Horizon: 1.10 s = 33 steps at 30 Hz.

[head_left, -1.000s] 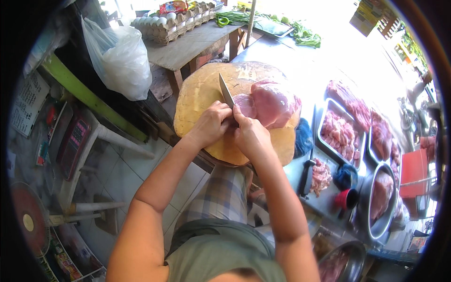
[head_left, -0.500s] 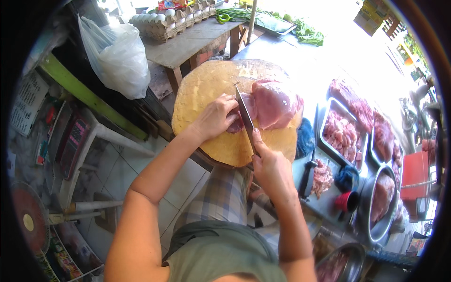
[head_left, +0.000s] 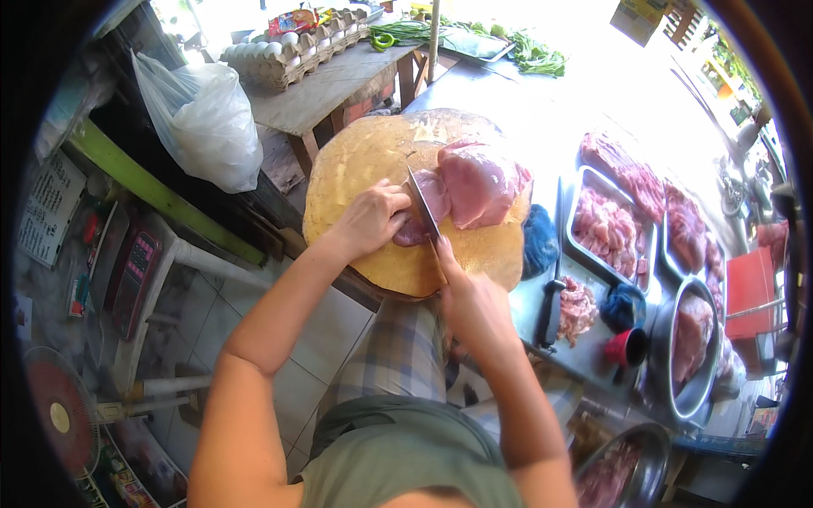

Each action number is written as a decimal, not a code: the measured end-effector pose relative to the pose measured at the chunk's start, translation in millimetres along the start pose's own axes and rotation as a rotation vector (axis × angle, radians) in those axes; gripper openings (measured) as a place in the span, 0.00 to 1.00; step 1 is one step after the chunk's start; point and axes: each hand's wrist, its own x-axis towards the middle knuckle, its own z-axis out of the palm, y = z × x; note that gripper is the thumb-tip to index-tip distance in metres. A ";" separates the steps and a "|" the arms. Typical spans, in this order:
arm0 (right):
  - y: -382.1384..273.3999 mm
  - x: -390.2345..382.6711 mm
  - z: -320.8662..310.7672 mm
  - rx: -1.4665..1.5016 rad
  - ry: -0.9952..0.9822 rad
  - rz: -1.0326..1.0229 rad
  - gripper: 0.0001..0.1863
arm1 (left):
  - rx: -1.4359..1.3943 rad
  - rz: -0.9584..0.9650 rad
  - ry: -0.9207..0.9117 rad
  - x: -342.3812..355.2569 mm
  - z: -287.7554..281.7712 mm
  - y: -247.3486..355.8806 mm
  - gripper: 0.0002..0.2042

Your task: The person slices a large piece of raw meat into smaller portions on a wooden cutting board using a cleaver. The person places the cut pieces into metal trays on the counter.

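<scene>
A thick round wooden chopping block (head_left: 343, 173) lies in front of me, with a large lump of raw pink meat (head_left: 484, 186) on its right half. A flatter part of the meat (head_left: 434, 196) stretches left from the lump. My right hand (head_left: 474, 303) is closed round the handle of a knife (head_left: 423, 203), index finger along the blade's back, and the blade stands across the flat part. Just left of the blade, my left hand (head_left: 374, 220) presses the meat's end with curled fingers; a dark pink edge shows below the fingertips.
To the right are a metal tray of cut meat (head_left: 603, 224), a steel bowl with meat (head_left: 690, 347), a black-handled tool (head_left: 550, 313), meat scraps (head_left: 577, 311) and a red cup (head_left: 622, 349). Egg trays (head_left: 296, 55) and a white plastic bag (head_left: 212, 127) are far left.
The view has shifted slightly, moving the block and meat a little left in the picture. Both hands stay at the meat, and the blade still stands beside my left fingers.
</scene>
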 end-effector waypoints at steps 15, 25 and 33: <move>21.2 15.7 -13.5 0.032 0.034 0.023 0.32 | -0.103 0.021 0.117 34.1 28.0 -2.0 0.05; 20.6 91.8 6.5 0.077 0.188 -0.061 0.32 | 0.029 -0.024 -0.007 23.8 14.3 4.1 0.05; 39.8 -81.2 -29.4 0.131 0.044 0.012 0.34 | 0.022 -0.125 -0.133 -24.8 -13.2 5.3 0.22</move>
